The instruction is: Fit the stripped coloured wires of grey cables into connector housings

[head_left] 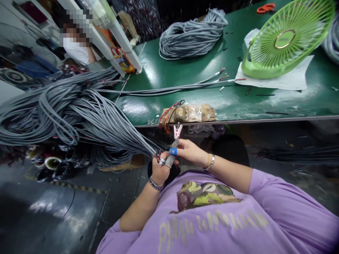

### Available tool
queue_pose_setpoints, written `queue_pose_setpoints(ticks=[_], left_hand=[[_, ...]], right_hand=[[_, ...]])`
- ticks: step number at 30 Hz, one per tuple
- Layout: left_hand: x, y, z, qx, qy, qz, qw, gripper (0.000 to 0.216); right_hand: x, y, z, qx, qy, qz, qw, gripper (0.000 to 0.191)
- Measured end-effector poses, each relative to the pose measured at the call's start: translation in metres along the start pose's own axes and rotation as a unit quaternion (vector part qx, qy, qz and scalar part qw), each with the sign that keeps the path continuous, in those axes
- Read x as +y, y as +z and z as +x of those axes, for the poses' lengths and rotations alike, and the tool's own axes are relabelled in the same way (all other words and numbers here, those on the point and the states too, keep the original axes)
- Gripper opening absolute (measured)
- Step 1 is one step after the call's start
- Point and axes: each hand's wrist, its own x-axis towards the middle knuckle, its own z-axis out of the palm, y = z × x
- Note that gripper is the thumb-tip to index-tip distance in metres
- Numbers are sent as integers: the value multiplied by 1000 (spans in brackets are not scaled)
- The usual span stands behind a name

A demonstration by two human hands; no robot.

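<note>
My left hand [159,170] is closed around the ends of a thick bundle of grey cables [79,113] that fans out to the left; small coloured wire tips show at the fist. My right hand [189,151] pinches near the same cable ends, its forefinger wrapped in blue tape [173,151]. A pink clip [177,131] sticks up just above the fingers; which hand holds it I cannot tell. Both hands hover below the front edge of the green bench [185,70].
On the bench lie a coil of grey cable [192,35], several long grey cables [172,89] with stripped ends, a taped wooden block [189,113] with red and black wires, a green fan [287,38] on white paper, and orange scissors [265,7]. Another person [76,42] sits far left.
</note>
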Motion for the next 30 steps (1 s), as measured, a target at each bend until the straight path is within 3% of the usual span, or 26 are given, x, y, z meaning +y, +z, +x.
queue_pose_setpoints(ticks=[6, 16, 21, 30], left_hand=[[-7, 2, -1, 39, -39, -41, 998, 31], [-14, 2, -2, 55, -41, -72, 995, 30], [-18, 3, -2, 45, -52, -98, 993, 33], [-4, -1, -1, 11, -23, -22, 999, 32]], right_hand=[[2, -2, -2, 26, 9, 45, 999, 37], [5, 0, 0, 91, 5, 74, 993, 27], [2, -2, -2, 72, 29, 65, 995, 29], [-3, 2, -4, 70, 9, 25, 997, 29]])
